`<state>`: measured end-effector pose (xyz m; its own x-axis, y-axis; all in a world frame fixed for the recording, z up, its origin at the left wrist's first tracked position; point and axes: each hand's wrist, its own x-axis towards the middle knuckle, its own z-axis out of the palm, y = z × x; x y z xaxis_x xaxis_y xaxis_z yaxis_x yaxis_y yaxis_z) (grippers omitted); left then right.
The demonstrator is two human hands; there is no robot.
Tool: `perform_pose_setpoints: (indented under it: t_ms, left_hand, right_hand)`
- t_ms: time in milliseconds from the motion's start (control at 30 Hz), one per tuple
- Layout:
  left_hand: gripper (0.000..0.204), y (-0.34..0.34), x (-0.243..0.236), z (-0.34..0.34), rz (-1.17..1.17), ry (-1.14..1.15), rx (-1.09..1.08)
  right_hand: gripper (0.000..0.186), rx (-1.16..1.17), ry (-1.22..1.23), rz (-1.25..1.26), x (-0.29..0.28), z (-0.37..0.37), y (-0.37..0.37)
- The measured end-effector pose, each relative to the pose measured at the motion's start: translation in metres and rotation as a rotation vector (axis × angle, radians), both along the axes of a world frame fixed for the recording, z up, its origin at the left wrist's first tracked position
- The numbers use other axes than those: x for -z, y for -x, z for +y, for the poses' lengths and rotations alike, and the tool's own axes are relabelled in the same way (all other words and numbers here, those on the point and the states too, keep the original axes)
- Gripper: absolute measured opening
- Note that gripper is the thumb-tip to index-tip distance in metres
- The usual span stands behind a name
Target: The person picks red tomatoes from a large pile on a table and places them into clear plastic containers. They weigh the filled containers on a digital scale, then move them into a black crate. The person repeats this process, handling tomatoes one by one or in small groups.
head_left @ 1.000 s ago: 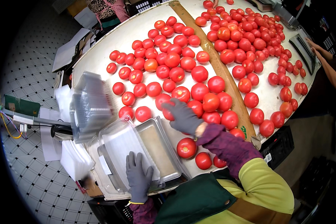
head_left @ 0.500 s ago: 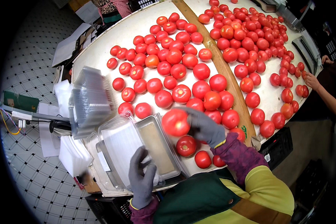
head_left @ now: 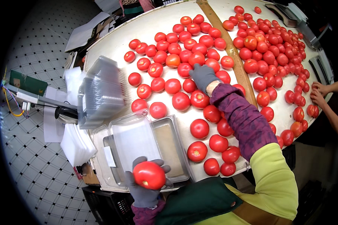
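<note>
A large round red tomato [head_left: 149, 175] now rests in the grey-gloved left hand [head_left: 142, 195], fingers cupped, at the near edge of a clear plastic container [head_left: 133, 135], freeing the grey-gloved right hand [head_left: 205, 77] to reach other red tomatoes [head_left: 184, 70] beyond the container's far right corner, its grip unclear.

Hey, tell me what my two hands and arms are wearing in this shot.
Your left hand and right hand wear grey gloves. A purple sleeve with darker blotches covers the right forearm, below a yellow-green upper sleeve. Purple cloth shows at the left wrist too.
</note>
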<state>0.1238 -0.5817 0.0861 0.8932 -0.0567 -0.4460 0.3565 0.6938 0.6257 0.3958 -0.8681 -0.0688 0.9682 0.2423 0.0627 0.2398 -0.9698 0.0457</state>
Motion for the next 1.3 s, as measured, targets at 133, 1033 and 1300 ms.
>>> perform_pose_setpoints:
  t_ms: [133,1033,1300]
  left_hand:
    - [0.058,0.023,0.004,0.035,-0.075,0.13,-0.147]
    - [0.083,0.055,-0.001,0.065,-0.234,-0.713,-0.171]
    - [0.077,0.058,0.003,0.069,-0.495,-1.341,-0.096]
  right_hand:
    - [0.034,-0.028,0.081,0.301,-0.005,-0.001,-0.001]
    - [0.085,-0.231,-1.791,1.263,-0.149,0.149,0.21]
    - [0.064,0.054,-2.203,1.82,-0.107,0.145,0.214]
